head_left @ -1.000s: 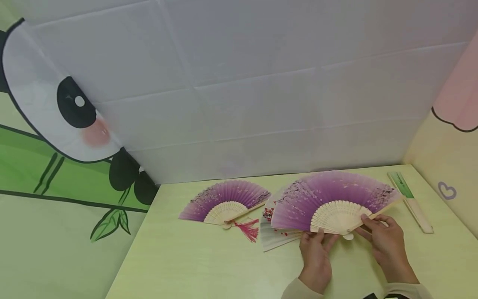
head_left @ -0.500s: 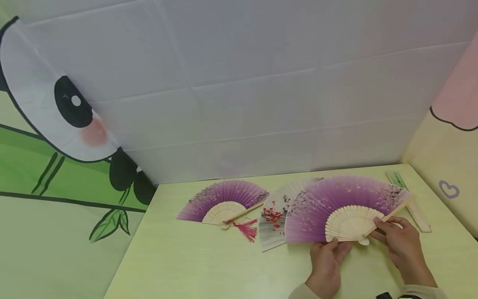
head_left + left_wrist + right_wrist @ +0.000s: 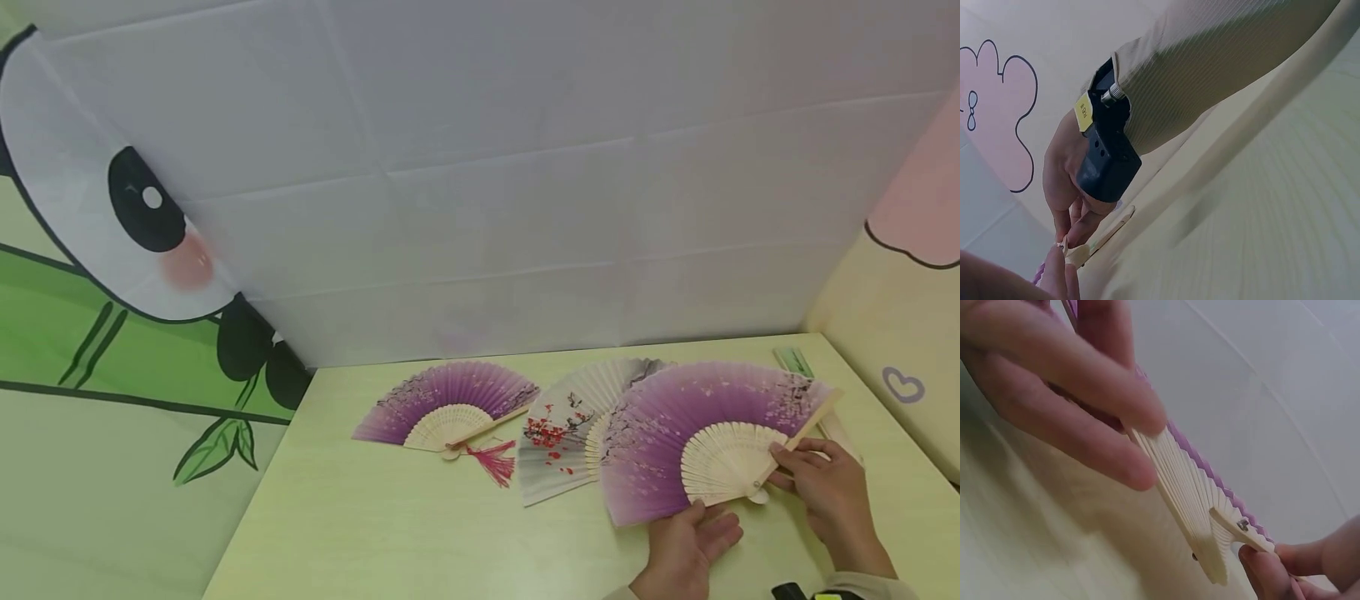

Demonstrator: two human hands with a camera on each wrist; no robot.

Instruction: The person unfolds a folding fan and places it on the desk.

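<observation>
Pinching, at lower right of the head view, opposite edges of a spread purple fan [image 3: 660, 425], finely pleated over slatted pale ribs, with left hand [image 3: 686, 546] and right hand [image 3: 832, 492]. Blocking thereby part of a blossom-printed white fan [image 3: 558, 437]. Showing, at lower centre on the smooth surface [image 3: 375, 525], a tasselled fan [image 3: 457, 396].

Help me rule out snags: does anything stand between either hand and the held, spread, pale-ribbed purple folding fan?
Nothing visible: the left hand and right hand pinch the purple fan directly, at opposite edges.
</observation>
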